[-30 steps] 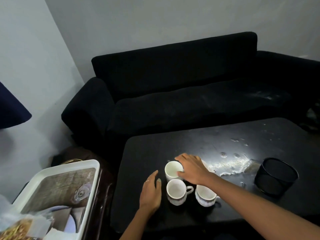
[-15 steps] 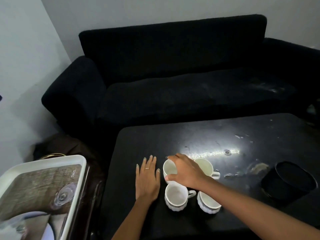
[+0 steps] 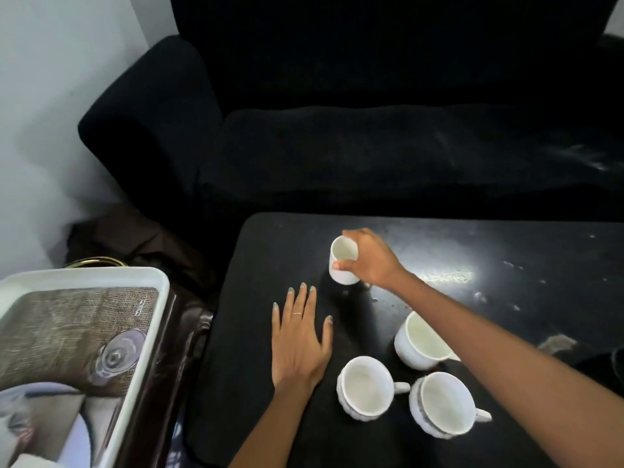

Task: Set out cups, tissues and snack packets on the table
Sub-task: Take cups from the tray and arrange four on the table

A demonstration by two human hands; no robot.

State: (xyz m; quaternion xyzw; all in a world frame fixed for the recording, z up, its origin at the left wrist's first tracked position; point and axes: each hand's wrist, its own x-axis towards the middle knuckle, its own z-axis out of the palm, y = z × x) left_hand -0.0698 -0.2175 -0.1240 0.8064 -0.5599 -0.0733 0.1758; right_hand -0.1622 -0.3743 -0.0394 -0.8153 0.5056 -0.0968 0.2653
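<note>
My right hand grips a small white cup, tilted, toward the far left part of the black table. Three more white cups stand near the front: one with a handle, one at the front right, and one behind them partly hidden by my right forearm. My left hand rests flat on the table with fingers spread, left of the cups. No tissues or snack packets can be made out clearly.
A white tray with a patterned liner and a glass stands on a dark side stand left of the table. A black sofa runs behind the table. A dark object sits at the table's right edge.
My right hand has taken the small cup out of the group and carried it farther back on the table. The view has tipped downward and closer. My left hand stays flat.
</note>
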